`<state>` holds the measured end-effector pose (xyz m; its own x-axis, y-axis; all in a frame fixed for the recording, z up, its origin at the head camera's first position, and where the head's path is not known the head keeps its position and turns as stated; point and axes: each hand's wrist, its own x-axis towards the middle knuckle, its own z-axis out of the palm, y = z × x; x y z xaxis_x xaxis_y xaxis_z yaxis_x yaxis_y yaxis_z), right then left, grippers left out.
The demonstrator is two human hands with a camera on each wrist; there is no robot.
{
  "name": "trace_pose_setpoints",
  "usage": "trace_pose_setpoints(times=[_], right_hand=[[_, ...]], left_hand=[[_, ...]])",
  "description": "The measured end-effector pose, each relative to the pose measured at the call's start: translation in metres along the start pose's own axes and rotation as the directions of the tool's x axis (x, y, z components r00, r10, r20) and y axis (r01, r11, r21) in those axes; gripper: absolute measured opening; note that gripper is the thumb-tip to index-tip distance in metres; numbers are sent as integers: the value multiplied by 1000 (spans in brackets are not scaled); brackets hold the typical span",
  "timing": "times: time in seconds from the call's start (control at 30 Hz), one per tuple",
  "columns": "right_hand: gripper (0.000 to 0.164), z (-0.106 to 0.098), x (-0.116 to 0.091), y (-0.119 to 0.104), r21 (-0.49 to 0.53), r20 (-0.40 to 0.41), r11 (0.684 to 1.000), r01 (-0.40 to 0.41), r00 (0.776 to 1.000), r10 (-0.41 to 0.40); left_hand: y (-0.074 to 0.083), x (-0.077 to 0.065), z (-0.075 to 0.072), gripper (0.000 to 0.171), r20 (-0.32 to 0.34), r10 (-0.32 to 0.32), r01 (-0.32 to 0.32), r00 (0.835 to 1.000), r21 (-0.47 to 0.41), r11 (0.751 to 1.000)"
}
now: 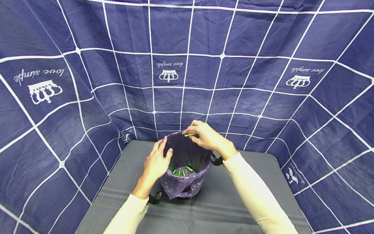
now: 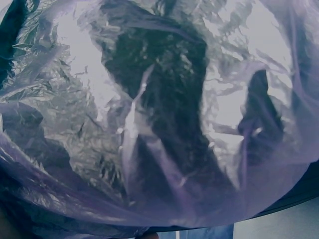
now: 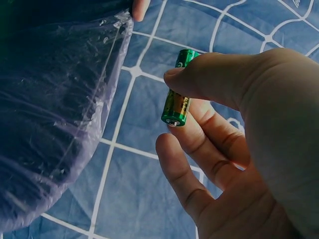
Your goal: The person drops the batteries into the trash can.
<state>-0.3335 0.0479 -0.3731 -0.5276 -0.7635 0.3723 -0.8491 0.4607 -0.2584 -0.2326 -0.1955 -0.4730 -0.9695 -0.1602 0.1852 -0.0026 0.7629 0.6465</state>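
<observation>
A green and gold battery point(image 3: 178, 105) is pinched between the thumb and fingers of my right hand point(image 1: 206, 136), at the far rim of a dark bin. The bin is lined with a purple translucent plastic bag point(image 1: 172, 187). Inside, several similar batteries point(image 1: 183, 173) lie on the bottom. My left hand point(image 1: 156, 161) rests at the bin's left rim, its fingers fairly straight and its thumb toward the opening. The crinkled liner point(image 2: 164, 124) fills most of the left wrist view, with just a fingertip point(image 2: 149, 236) at the bottom edge.
The bin stands on a grey padded surface point(image 1: 233, 201). Dark blue cloth point(image 1: 204, 74) with white grid lines and printed crowns hangs behind it and on both sides. Black straps point(image 1: 216, 160) sit on both wrists.
</observation>
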Motion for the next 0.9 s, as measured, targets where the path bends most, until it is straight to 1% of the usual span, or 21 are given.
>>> trace_pose_setpoints(times=[0.3,0.47,0.6,0.73,0.9], right_hand=[[32,3,8,-1,29,7,1000,-3,1000,2],[32,3,7,2,29,1,999,-23,1000,23],[31,4,4,4,24,0,999,-49,999,49],[30,4,-2,7,33,0,998,-55,998,55],[28,3,-11,7,49,-29,997,-56,998,57]], left_hand=[[1,1,2,69,-9,8,-8,1000,-2,1000],[2,2,3,70,-5,8,-8,1000,-7,1000],[3,4,3,69,5,6,-5,1000,-8,1000],[3,4,2,70,7,3,-3,1000,-12,1000],[2,5,1,71,15,-5,5,1000,-9,1000]])
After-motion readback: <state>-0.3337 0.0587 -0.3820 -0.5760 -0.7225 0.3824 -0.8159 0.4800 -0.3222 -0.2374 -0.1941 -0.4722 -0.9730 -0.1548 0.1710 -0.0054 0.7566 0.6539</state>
